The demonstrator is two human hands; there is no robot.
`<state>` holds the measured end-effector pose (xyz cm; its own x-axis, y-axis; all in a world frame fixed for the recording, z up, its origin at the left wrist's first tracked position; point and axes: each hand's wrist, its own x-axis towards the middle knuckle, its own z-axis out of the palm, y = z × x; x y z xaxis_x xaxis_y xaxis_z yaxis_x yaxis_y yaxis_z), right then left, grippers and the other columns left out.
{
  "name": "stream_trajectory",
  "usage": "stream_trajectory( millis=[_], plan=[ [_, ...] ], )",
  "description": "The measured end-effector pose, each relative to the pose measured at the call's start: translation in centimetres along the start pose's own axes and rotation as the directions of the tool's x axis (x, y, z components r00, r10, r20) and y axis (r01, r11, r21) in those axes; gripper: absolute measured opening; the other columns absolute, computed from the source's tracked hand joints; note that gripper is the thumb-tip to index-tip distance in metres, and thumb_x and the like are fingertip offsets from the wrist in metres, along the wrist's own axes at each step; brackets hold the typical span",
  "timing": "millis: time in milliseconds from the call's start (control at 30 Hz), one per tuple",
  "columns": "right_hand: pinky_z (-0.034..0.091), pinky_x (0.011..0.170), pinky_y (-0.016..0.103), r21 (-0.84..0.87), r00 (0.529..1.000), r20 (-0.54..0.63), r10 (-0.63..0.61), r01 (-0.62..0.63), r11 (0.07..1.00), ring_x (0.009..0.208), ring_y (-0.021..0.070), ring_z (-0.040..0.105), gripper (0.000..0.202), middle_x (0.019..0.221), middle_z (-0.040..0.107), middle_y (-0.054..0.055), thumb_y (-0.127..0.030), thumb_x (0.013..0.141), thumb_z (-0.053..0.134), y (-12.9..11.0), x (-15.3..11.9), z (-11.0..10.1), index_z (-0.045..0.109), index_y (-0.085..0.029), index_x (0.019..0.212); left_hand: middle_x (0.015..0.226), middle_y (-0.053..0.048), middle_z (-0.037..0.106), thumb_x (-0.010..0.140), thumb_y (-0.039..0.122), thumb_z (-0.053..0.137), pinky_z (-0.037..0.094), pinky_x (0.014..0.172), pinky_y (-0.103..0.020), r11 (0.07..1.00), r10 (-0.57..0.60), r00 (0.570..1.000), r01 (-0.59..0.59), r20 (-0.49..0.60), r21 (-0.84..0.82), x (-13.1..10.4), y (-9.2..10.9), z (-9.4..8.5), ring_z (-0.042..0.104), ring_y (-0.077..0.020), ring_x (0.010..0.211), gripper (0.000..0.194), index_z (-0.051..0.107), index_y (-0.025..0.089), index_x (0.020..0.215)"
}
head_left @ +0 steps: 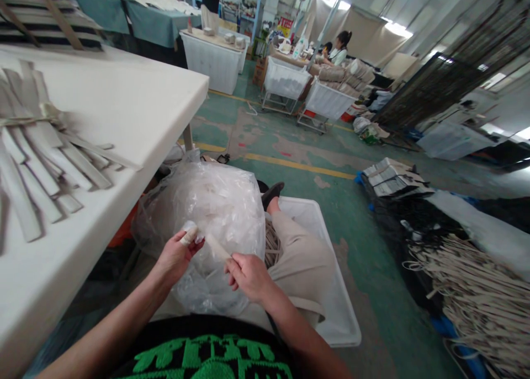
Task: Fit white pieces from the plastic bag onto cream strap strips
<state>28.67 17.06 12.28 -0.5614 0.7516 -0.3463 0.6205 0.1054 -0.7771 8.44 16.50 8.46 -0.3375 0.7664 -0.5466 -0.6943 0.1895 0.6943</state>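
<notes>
My right hand is closed around one end of a flat beige strip, whose other end points up and left toward my left hand. My left hand is closed in a pinch, with a pale wrapping over its thumb. Something small and whitish shows at its fingertips, too blurred to name. Under both hands a large clear plastic bag rests over my lap, with pale contents showing faintly through it. On the white table to my left lies a tied bundle of similar strips.
A white plastic tub with coiled beige strips stands by my leg. Long strips lie piled at right, near stacked bundles. Farther off are white bins, a seated person and a standing person.
</notes>
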Motion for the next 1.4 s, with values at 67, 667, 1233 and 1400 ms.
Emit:
stream_trajectory(
  millis=[67,667,1233,1400],
  plan=[
    [0.036,0.057,0.021,-0.111,0.997,-0.079,-0.002,-0.007,0.994,0.054,0.0110,0.061,0.034,0.062,0.066,0.000,-0.033,0.100,0.042,0.1,-1.2,-0.2,0.063,-0.017,0.079,0.065,0.000,0.066,0.062,0.017,0.086,0.057,0.061,-0.024,0.996,-0.070,0.997,0.068,-0.042,-0.054,0.2,-0.2,0.0,0.067,-0.0151,0.062,0.022,0.065,0.015,0.068],
    [0.030,0.055,0.023,-0.266,0.997,-0.078,-0.013,-0.009,0.964,0.054,0.0109,0.058,0.034,0.062,0.067,0.001,-0.032,0.099,0.046,-1.0,-0.8,0.6,0.068,-0.018,0.076,0.069,-0.004,0.072,0.046,0.031,0.094,0.056,0.064,-0.024,0.999,-0.032,0.993,0.030,0.112,0.027,-0.9,-0.9,0.2,0.067,-0.0164,0.068,0.036,0.073,0.013,0.070],
    [0.036,0.060,0.023,-0.216,0.998,-0.055,0.017,-0.029,0.976,0.054,0.0128,0.060,0.034,0.060,0.066,0.001,-0.030,0.099,0.045,-1.4,0.0,0.2,0.068,-0.018,0.076,0.068,-0.002,0.070,0.045,0.034,0.095,0.053,0.064,-0.023,0.994,-0.088,0.990,0.080,0.107,0.078,-1.4,-2.2,0.2,0.061,-0.0111,0.060,0.041,0.072,0.013,0.072],
    [0.041,0.062,0.022,-0.095,0.999,-0.030,-0.026,0.023,0.995,0.055,0.0121,0.063,0.033,0.064,0.069,0.000,-0.033,0.101,0.041,-2.3,0.5,-0.8,0.067,-0.018,0.087,0.063,-0.002,0.067,0.054,0.042,0.092,0.053,0.063,-0.024,0.987,-0.128,0.965,0.101,0.229,0.124,-2.0,-2.4,0.6,0.060,-0.0126,0.059,0.039,0.072,0.012,0.068]
  ],
)
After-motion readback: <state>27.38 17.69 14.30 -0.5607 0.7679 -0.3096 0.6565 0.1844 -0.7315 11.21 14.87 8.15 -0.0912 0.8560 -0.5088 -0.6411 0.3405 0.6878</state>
